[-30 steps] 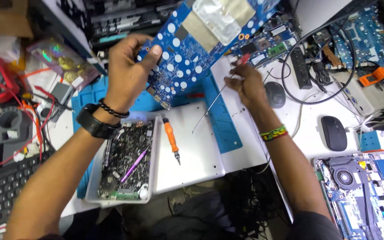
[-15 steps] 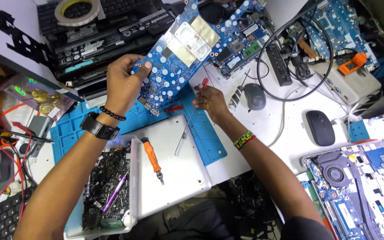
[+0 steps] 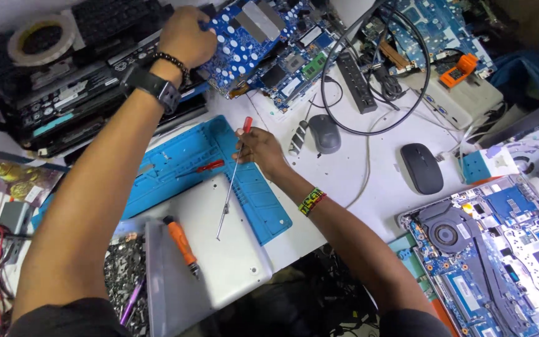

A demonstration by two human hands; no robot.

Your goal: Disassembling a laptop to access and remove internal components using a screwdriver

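My left hand (image 3: 187, 36) grips the left edge of a blue circuit board (image 3: 254, 31) dotted with white pads, held over the far side of the bench. My right hand (image 3: 258, 150) holds a long thin screwdriver with a red handle (image 3: 232, 178); its shaft slants down over a blue work mat (image 3: 188, 162) and a silver laptop cover (image 3: 219, 249). An orange-handled screwdriver (image 3: 182, 240) lies on that cover. A second small red-handled tool (image 3: 204, 167) rests on the mat.
Opened laptop (image 3: 494, 249) with fan at lower right. Two mice (image 3: 324, 132) (image 3: 422, 167), a power strip (image 3: 354, 81) and black cables sit beyond my right hand. Stacked keyboards (image 3: 76, 93) and a tape roll (image 3: 40, 39) at upper left. A tray of small parts (image 3: 123, 281) at lower left.
My left hand carried the blue board up and away toward the far side. My right hand came down toward the mat with the red screwdriver. The camera view shifted, showing more of the bench's near side.
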